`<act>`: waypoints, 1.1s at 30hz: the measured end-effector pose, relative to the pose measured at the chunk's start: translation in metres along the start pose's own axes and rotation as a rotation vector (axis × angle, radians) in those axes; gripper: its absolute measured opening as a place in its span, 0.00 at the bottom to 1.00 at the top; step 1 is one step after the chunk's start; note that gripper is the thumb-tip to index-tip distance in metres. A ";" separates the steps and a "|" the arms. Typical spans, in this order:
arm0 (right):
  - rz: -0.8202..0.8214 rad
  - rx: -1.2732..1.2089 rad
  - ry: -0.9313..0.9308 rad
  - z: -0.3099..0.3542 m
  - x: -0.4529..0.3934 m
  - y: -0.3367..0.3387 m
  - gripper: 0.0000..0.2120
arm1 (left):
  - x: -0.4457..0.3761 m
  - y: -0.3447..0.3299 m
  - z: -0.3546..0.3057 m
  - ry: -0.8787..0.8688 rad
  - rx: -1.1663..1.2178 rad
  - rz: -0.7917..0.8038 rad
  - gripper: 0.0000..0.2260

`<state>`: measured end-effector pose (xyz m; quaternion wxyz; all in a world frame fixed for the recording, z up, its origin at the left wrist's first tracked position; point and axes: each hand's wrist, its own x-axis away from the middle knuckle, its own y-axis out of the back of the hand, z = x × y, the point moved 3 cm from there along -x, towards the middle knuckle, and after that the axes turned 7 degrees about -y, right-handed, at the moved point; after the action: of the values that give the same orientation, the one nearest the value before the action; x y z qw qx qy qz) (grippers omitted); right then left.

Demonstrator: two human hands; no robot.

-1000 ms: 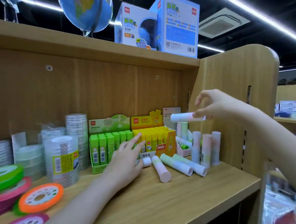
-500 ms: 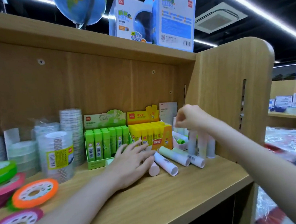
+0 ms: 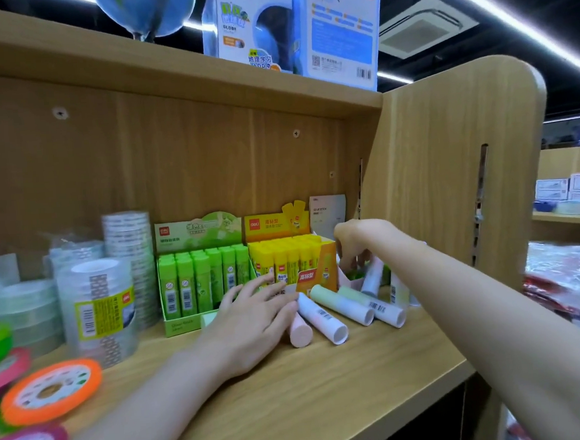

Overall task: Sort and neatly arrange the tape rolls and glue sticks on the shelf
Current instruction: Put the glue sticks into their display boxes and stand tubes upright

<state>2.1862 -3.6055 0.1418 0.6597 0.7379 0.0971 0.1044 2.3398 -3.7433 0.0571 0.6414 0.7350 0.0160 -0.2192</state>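
Loose glue sticks — four lying on the shelf board just in front of the yellow display box, others upright beside it. Right hand: a second ago it held a pale stick aloft; now lowered behind the box's right end, fingers curled among the upright sticks, hold uncertain — stick apparently stowed. Left hand: fingers straight, still resting on the lying sticks. Tape rolls left of the box, unsorted.

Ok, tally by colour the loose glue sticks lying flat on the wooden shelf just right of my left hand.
Pale pink cylindrical glue stick: 1
White cylindrical glue stick: 1
Pale green-to-white cylindrical glue sticks: 2
Total: 4 in view
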 end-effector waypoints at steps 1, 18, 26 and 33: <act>-0.017 0.059 0.005 0.002 0.000 -0.001 0.09 | 0.000 0.000 0.000 -0.004 -0.001 -0.003 0.26; -0.383 -0.582 0.000 -0.021 0.008 0.041 0.05 | 0.001 0.001 0.001 -0.028 0.000 -0.031 0.19; -0.418 -1.567 0.027 -0.035 0.055 0.039 0.08 | 0.003 0.004 -0.001 -0.016 -0.054 -0.045 0.29; 0.307 -2.199 0.309 0.015 0.090 0.005 0.28 | 0.021 0.038 0.012 0.104 -0.183 -0.259 0.23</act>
<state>2.2764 -3.5947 0.1472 0.9137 -0.2628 -0.0591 0.3043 2.3671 -3.7671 0.0847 0.6704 0.6757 0.1637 -0.2591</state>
